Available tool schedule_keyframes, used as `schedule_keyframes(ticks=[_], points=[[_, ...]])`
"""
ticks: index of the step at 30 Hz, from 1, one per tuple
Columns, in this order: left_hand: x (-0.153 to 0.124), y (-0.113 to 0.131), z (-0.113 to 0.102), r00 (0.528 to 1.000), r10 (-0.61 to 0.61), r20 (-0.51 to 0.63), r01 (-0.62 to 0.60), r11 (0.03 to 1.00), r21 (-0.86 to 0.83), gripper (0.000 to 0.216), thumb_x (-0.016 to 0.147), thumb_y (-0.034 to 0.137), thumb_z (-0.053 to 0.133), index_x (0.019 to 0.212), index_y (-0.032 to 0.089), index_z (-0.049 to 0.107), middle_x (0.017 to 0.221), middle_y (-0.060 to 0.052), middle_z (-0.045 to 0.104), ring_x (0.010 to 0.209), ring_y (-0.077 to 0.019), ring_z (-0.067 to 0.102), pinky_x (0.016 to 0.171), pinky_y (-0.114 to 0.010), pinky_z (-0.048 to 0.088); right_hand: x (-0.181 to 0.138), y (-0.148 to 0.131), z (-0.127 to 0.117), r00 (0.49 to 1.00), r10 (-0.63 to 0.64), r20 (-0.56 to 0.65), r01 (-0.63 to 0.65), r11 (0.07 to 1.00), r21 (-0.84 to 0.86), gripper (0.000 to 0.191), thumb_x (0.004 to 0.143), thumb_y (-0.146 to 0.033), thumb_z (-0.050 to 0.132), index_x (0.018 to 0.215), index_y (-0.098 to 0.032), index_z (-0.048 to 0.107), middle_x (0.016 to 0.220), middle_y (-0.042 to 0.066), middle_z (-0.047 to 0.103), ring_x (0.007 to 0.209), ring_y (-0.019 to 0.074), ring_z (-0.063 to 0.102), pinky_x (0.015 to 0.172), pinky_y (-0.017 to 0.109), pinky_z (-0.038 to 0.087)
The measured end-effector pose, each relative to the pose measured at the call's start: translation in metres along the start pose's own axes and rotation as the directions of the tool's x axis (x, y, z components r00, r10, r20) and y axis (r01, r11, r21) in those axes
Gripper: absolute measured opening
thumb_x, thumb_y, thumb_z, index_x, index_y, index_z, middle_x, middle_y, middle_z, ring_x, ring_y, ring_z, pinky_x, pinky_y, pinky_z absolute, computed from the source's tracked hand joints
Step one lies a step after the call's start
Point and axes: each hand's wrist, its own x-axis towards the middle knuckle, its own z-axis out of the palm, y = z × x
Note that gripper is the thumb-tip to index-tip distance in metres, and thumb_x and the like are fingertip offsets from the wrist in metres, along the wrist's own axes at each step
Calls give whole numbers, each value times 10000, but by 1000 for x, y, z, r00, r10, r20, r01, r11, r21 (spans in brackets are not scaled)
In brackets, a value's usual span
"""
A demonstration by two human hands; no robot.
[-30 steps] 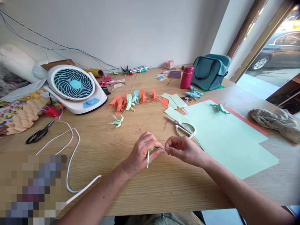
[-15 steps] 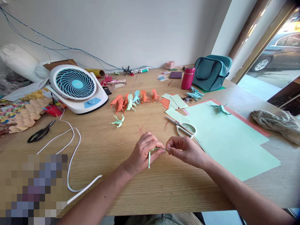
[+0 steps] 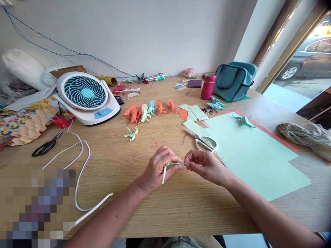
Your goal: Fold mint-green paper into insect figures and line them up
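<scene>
My left hand (image 3: 157, 168) and my right hand (image 3: 204, 166) meet over the wooden table (image 3: 134, 151), both pinching a small folded light-green paper piece (image 3: 168, 167). A thin strip of it hangs down under my left fingers. White-handled scissors (image 3: 204, 140) lie just beyond my right hand. A big light-green paper sheet (image 3: 253, 151) lies to the right with a folded teal figure (image 3: 243, 120) on it. A row of orange, blue and green folded figures (image 3: 148, 109) stands farther back, and a lone green one (image 3: 131, 133) sits nearer.
A white desk fan (image 3: 86, 96) stands back left with its white cable (image 3: 80, 162) looping over the table. Black scissors (image 3: 46, 146) lie at left. A red bottle (image 3: 207, 86) and teal bag (image 3: 234, 81) stand at the back, a crumpled cloth (image 3: 305, 136) at right.
Both hands stay pinched on the green paper piece, with only slight finger shifts. The view has drifted a little.
</scene>
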Motion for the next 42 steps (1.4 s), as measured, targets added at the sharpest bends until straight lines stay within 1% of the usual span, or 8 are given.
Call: schedule_keyframes(ticks=[6, 9, 14, 24, 35, 42], points=[[0, -2, 0, 1000, -10, -10, 10, 999, -45, 115, 849, 159, 722, 958, 185, 693, 813, -23, 644, 807, -147, 554, 747, -282, 468, 0, -2, 0, 1000, -3, 14, 3, 1000, 4, 111, 882, -261, 581, 812, -184, 620, 723, -17, 599, 658, 118, 487, 609, 252, 370], [0, -2, 0, 1000, -9, -24, 8, 999, -46, 109, 846, 145, 722, 946, 182, 699, 796, -21, 647, 805, -146, 550, 751, -284, 466, 0, -2, 0, 1000, 5, 1, -5, 1000, -31, 118, 886, -263, 570, 810, -187, 618, 721, -17, 594, 660, 122, 492, 614, 255, 377], [0, -1, 1, 999, -13, -40, 11, 999, -37, 79, 843, 171, 729, 918, 170, 703, 762, -23, 622, 773, -149, 545, 719, -288, 459, -1, -4, 0, 1000, 19, -12, -19, 998, -68, 140, 886, -279, 567, 791, -187, 610, 705, -16, 584, 651, 128, 490, 612, 263, 384], [0, 0, 1, 999, -34, -7, 34, 998, -56, 11, 867, 178, 696, 866, 167, 698, 725, -26, 621, 748, -157, 538, 709, -295, 441, -1, -2, 1, 1000, 23, 4, -23, 999, -22, 131, 878, -280, 586, 796, -182, 614, 711, -13, 590, 661, 127, 499, 615, 259, 390], [1, 4, 3, 997, -73, -29, 70, 993, -90, 48, 876, 204, 691, 839, 174, 687, 721, -19, 605, 739, -151, 528, 715, -290, 434, 1, 2, 1, 999, 37, 30, -39, 997, 66, 170, 880, -319, 602, 805, -167, 603, 682, -20, 542, 609, 107, 431, 543, 241, 330], [0, 4, 3, 998, -63, 12, 63, 997, -37, 74, 900, 191, 645, 828, 182, 631, 731, -10, 582, 747, -153, 516, 717, -288, 416, 2, 3, 1, 999, 17, 37, -20, 997, 79, 180, 878, -331, 620, 801, -169, 601, 684, -16, 545, 613, 110, 435, 545, 242, 336]])
